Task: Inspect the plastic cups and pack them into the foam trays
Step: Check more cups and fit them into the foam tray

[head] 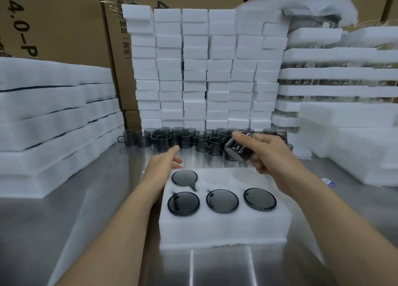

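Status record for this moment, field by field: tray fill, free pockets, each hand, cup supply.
tray: white foam tray on the steel table
packed cups: four dark ones seated, three in the near row, one far left
free pockets: far middle and far right look empty
right hand: grips the held cup, tilted, over the tray's far edge
left hand: holds nothing, fingers stretched toward the loose cups beyond the tray

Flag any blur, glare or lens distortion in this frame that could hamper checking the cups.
Head view: wide-angle distortion bows the foam stacks toward the edges; motion blur smears the held cup in the right hand; the steel table carries streaky glare in front of the foam tray; the packed cups in it look sharp.
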Demonstrator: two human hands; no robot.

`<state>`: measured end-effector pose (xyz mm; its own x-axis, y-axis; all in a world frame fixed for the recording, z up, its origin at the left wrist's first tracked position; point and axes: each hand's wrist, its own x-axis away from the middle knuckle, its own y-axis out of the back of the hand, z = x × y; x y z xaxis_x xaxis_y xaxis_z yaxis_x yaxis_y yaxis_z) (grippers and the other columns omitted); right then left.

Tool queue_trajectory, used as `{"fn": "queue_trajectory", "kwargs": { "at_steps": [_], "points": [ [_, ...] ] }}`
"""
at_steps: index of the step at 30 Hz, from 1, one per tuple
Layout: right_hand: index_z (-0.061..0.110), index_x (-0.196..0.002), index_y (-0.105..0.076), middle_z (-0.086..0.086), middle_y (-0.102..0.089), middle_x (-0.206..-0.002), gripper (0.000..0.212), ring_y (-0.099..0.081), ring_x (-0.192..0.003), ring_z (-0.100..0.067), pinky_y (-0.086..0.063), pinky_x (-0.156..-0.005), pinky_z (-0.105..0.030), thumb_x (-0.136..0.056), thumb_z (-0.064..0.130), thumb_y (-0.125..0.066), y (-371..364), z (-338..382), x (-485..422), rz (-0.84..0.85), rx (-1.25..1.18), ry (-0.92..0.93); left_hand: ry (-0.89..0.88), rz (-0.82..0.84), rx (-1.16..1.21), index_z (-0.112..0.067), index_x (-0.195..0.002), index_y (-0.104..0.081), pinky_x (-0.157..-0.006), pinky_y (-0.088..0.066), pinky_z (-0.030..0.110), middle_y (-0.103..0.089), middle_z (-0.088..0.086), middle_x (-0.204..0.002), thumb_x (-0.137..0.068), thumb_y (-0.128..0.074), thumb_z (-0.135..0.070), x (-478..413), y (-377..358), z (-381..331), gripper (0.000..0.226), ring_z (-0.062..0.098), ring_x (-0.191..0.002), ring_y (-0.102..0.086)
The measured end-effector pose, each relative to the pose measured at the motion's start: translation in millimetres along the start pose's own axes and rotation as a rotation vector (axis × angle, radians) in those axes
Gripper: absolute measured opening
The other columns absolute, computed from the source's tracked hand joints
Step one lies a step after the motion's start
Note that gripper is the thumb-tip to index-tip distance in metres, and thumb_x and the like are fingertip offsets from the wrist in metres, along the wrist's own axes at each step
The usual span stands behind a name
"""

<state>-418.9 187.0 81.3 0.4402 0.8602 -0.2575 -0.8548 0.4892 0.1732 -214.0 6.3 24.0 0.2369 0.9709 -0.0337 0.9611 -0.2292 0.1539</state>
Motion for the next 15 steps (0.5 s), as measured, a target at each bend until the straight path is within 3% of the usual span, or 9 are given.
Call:
{"fn": "queue_trajectory", "kwargs": {
  "at_steps": [2, 5, 7, 9, 11, 12, 14, 15],
  "points": [
    [0.011, -0.082, -0.055, -0.018, -0.052, -0.079, 0.061, -0.047, -0.053, -0.016, -0.038, -0.047, -0.022, -0.077, 0.063, -0.086, -0.5, 0.2, 0.5, 0.002, -0.007, 0.001, -0.006, 0.002, 0.002, -0.012, -0.090, -0.079, -0.091, -0.050, 0.041, -0.080, 0.001, -0.074, -0.100, -0.062, -0.055, -0.7, -0.2, 1.1, 0.048, 0.024, -0.094, -0.072],
    [0.014, -0.083, -0.055, -0.018, -0.074, -0.092, 0.045, -0.076, -0.071, -0.026, -0.055, -0.054, -0.027, -0.082, 0.044, -0.089, -1.6, 0.1, 1.7, 0.045, -0.080, -0.032, -0.022, 0.004, 0.019, -0.013, -0.092, -0.080, -0.085, -0.051, 0.039, -0.081, 0.001, -0.075, -0.099, -0.064, -0.054, -1.5, 0.7, 1.1, 0.045, 0.023, -0.093, -0.073],
    [0.014, -0.087, -0.051, -0.009, -0.072, -0.083, 0.038, -0.079, -0.078, -0.030, -0.060, -0.058, -0.030, -0.087, 0.023, -0.087, -2.4, -1.9, 0.9, 0.040, -0.127, -0.014, -0.021, 0.009, 0.013, -0.013, -0.091, -0.080, -0.089, -0.054, 0.041, -0.081, 0.001, -0.076, -0.098, -0.066, -0.052, -0.5, 0.1, 2.8, 0.042, 0.024, -0.092, -0.074],
    [0.013, -0.091, -0.047, -0.005, -0.068, -0.077, 0.033, -0.077, -0.072, -0.025, -0.059, -0.055, -0.031, -0.092, 0.010, -0.081, -1.1, -3.8, -2.0, -0.019, -0.142, 0.027, -0.014, -0.003, -0.013, -0.013, -0.090, -0.079, -0.093, -0.054, 0.043, -0.080, 0.001, -0.075, -0.099, -0.067, -0.047, 1.9, -0.3, 2.4, 0.037, 0.027, -0.090, -0.073],
    [0.015, -0.094, -0.054, -0.003, -0.066, -0.082, 0.024, -0.071, -0.068, -0.015, -0.052, -0.055, -0.029, -0.093, 0.016, -0.078, -0.5, -6.5, -4.4, -0.089, 0.008, 0.081, -0.075, 0.015, -0.017, -0.017, -0.095, -0.079, -0.090, -0.053, 0.038, -0.082, 0.001, -0.089, -0.102, -0.066, -0.043, 5.6, -0.5, -4.5, 0.031, 0.028, -0.098, -0.073],
    [0.023, -0.099, -0.061, 0.002, -0.066, -0.091, 0.018, -0.067, -0.073, -0.011, -0.051, -0.062, -0.027, -0.093, 0.025, -0.078, -1.0, -8.2, -5.2, -0.099, 0.116, 0.106, -0.142, 0.073, -0.010, -0.022, -0.105, -0.078, -0.091, -0.050, 0.035, -0.081, -0.001, -0.107, -0.104, -0.063, -0.047, 7.7, -1.5, -12.0, 0.029, 0.027, -0.107, -0.072],
    [0.044, -0.116, -0.067, 0.010, -0.064, -0.110, 0.025, -0.063, -0.092, -0.009, -0.050, -0.084, -0.030, -0.093, 0.043, -0.076, -5.9, -12.9, -4.3, 0.004, 0.304, 0.136, -0.244, 0.310, -0.023, -0.042, -0.128, -0.072, -0.097, -0.044, 0.033, -0.071, -0.016, -0.135, -0.098, -0.055, -0.070, 16.9, -4.2, -32.5, 0.045, 0.016, -0.122, -0.066],
    [0.050, -0.122, -0.066, 0.011, -0.063, -0.114, 0.031, -0.062, -0.098, -0.010, -0.050, -0.091, -0.033, -0.092, 0.049, -0.076, -8.6, -14.5, -2.6, 0.083, 0.365, 0.144, -0.272, 0.432, -0.068, -0.049, -0.131, -0.071, -0.098, -0.044, 0.031, -0.071, -0.024, -0.133, -0.094, -0.055, -0.077, 22.3, -8.7, -41.3, 0.049, 0.009, -0.125, -0.063]
  ]
}}
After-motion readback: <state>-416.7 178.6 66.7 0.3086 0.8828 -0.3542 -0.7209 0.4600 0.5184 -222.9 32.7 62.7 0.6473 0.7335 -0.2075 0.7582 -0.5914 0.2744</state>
